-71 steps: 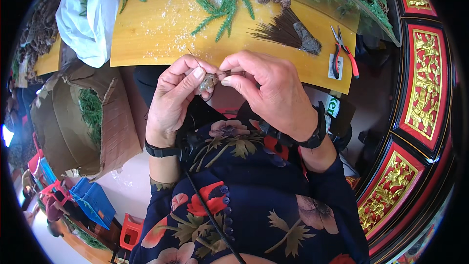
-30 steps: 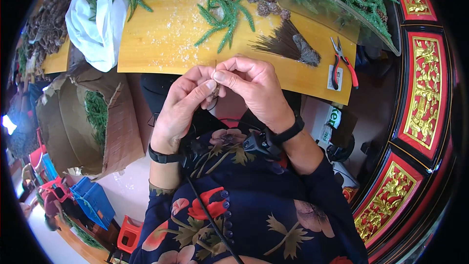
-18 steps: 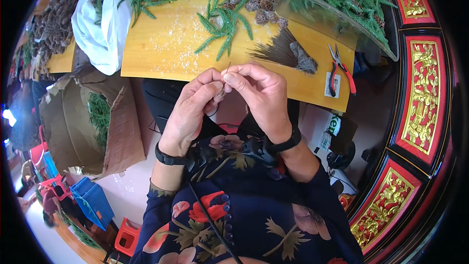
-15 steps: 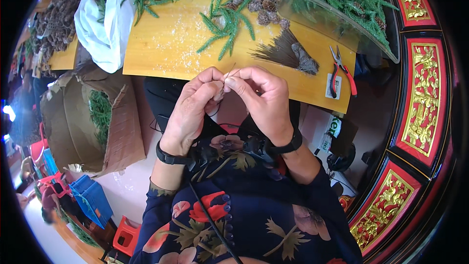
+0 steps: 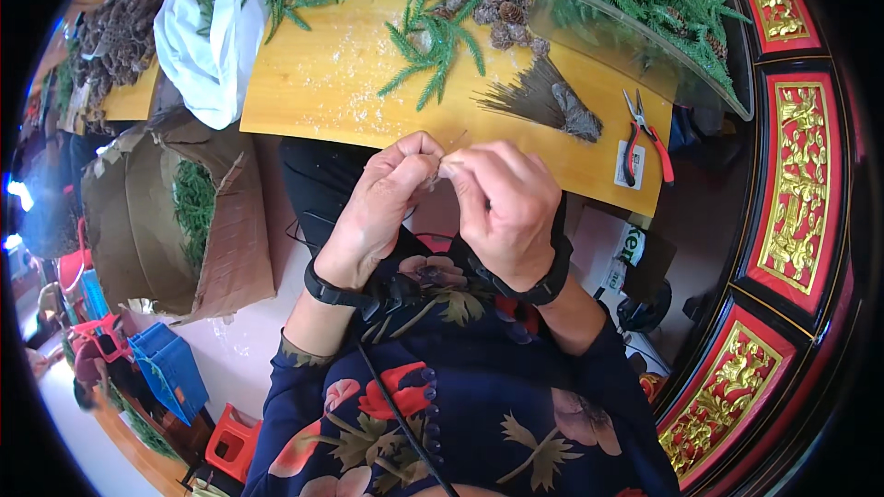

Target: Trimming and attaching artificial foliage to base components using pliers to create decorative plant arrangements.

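Both hands meet just near the yellow wooden bench (image 5: 331,83). The left hand (image 5: 382,207) and right hand (image 5: 502,207) pinch fingertips together on a thin pale wire (image 5: 455,140) poking up between them, likely for fine twisting. Wrists bend inward. Red-handled pliers (image 5: 645,133) lie right, green fir sprigs (image 5: 433,37) farther off.

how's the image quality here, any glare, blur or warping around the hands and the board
Head view: strong fisheye, so the yellow board edge bows and the red-gold panels curve along a black rim; light is even daylight with soft shadows; blue-white glare flares at the far left edge; left hand and right hand are sharp, but the small thing pinched between them is too hidden to make out.
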The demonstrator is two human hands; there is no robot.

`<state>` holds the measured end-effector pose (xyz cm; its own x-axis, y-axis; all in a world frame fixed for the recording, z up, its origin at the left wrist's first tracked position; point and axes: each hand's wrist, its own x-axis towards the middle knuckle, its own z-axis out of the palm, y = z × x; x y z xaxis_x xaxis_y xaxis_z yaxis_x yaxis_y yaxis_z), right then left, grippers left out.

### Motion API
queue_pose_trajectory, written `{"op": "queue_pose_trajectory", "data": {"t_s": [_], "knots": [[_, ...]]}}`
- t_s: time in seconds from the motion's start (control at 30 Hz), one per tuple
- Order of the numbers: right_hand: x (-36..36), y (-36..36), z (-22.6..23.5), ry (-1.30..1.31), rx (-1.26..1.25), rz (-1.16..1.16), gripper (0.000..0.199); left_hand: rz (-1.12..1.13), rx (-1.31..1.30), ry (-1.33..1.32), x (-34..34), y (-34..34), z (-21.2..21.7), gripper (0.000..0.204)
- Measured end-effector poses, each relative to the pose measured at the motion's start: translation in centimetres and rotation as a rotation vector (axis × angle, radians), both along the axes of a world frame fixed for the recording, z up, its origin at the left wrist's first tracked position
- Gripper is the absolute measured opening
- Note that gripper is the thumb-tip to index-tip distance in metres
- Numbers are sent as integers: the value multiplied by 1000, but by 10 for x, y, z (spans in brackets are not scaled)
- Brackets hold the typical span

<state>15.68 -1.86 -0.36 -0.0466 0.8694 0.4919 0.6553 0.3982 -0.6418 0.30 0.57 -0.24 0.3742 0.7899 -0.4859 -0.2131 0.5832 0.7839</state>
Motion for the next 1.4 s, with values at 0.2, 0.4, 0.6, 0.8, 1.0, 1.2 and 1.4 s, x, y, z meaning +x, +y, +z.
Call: {"op": "queue_pose_trajectory", "data": {"t_s": [0.2, 0.4, 0.6, 0.8, 1.0, 1.2, 1.4], "knots": [[24, 7, 5, -29, 112, 262, 18, -167, 7, 83, -8, -4, 12, 12], [37, 16, 23, -88, 219, 450, 23, -255, -81, -18, -12, -2, 23, 11], [38, 19, 16, -136, 206, 479, 24, -194, -185, -76, -11, -2, 32, 12], [25, 16, 8, -101, 137, 301, 16, -114, 131, 157, -5, -8, 27, 12], [23, 11, 19, -81, -172, 191, 10, -69, 953, 802, 15, -17, 8, 10], [49, 28, 14, 143, -165, 289, 20, -203, 325, 373, 7, -9, 23, 19], [61, 42, 24, 46, -54, 507, 23, -104, 107, -85, 2, -7, 27, 35]]}}
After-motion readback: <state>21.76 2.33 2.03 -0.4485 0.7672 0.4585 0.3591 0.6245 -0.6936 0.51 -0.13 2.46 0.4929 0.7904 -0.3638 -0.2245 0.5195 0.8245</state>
